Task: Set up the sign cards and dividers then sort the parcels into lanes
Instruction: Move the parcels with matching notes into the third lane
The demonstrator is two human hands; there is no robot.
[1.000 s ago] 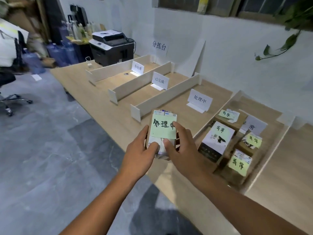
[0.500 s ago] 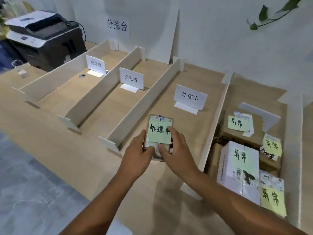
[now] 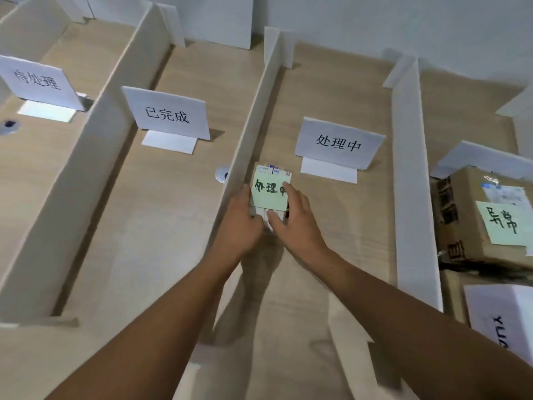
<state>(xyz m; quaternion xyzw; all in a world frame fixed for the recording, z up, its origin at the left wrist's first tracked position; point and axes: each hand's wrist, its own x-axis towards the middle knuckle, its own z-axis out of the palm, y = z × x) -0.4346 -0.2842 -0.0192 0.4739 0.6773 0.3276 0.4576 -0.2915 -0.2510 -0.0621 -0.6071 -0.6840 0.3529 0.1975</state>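
A small white parcel [image 3: 271, 192] with a green sticky note reading 处理中 sits low in the lane behind the 处理中 sign card [image 3: 339, 144], close against the left divider [image 3: 251, 116]. My left hand [image 3: 239, 223] grips its left side. My right hand [image 3: 294, 217] holds its right side, thumb on the near end. White dividers [image 3: 409, 174] split the wooden table [image 3: 161, 226] into lanes. The 已完成 sign card [image 3: 168, 114] and the 待处理 sign card [image 3: 37, 82] stand in the lanes to the left.
In the right lane lies a brown cardboard parcel [image 3: 467, 226] with a green note, and a white parcel [image 3: 501, 316] nearer me. A small round cap [image 3: 222, 174] lies in the 已完成 lane. A white wall backs the table.
I have leaned in over the table and both hands have carried the small parcel forward into the 处理中 lane, lowering it beside the left divider.
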